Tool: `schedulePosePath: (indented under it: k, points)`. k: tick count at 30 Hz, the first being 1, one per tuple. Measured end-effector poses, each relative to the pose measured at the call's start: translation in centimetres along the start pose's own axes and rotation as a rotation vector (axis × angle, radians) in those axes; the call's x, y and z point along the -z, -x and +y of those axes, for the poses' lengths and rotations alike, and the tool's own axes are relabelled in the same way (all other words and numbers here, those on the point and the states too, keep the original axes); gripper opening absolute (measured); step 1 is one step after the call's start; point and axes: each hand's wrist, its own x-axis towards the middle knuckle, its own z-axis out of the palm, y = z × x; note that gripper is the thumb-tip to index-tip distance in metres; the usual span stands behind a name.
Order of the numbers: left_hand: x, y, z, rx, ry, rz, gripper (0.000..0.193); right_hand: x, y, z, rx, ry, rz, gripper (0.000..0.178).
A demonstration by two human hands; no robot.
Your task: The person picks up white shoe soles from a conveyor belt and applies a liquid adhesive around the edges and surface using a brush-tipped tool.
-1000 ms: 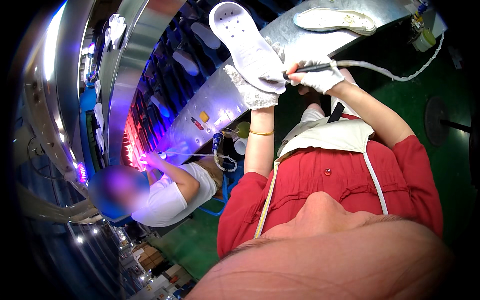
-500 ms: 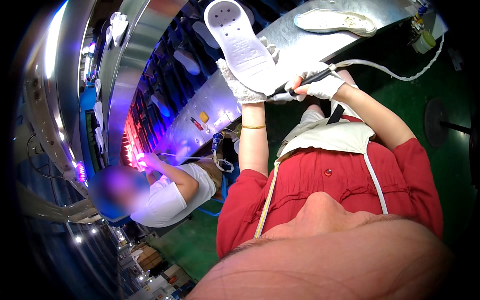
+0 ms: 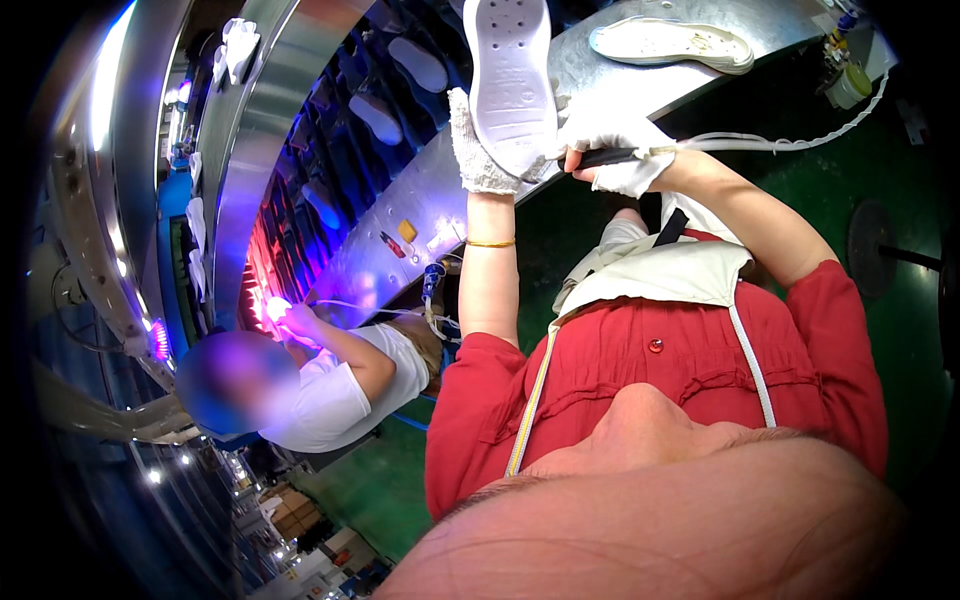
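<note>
A: Where's the white sole (image 3: 512,95)?
B: In the left hand (image 3: 484,168), grip clamped on its near half; long axis runs away from the body, far end cut off at the view's top.
A: Right hand (image 3: 618,148)?
B: Just right of the near end, fingers closed on a black-handled tool (image 3: 606,158). Tip touching the sole? Can't tell, too blurred.
A: Labels?
B: Raised marks on the sole, none legible.
</note>
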Motion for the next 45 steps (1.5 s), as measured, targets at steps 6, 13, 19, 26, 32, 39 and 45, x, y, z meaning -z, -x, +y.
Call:
schedulePosePath:
  k: [6,13,19,26,32,39,45]
  points:
    - [0.1,-0.2,0.5,0.185,0.064,-0.036,0.063,1.7,-0.1,-0.7,-0.728,-0.461,-0.202,0.014]
    - [0.2,-1.6,0.5,0.237,-0.13,0.098,0.052,1.3,-1.4,-2.4,-0.648,-0.285,-0.045,0.013]
    - [0.4,-1.7,0.6,0.397,-0.392,0.152,0.043,3.0,-2.0,-1.9,-0.549,0.114,-0.187,0.014]
    - [0.8,-2.1,0.0,0.361,-0.596,0.21,0.038,3.2,-2.3,-1.2,-0.366,0.181,-0.104,0.012]
    - [-0.6,-2.2,0.3,0.474,-0.665,0.24,0.04,5.4,-1.9,-0.8,-0.445,0.266,-0.184,0.013]
    - [-0.4,-1.8,0.1,0.404,-0.693,0.188,0.045,6.0,-1.7,-0.6,-0.319,0.308,-0.098,0.016]
    - [-1.8,-0.7,-0.3,0.511,-0.414,0.182,0.061,8.2,-1.0,-0.4,-0.457,-0.017,-0.077,0.011]
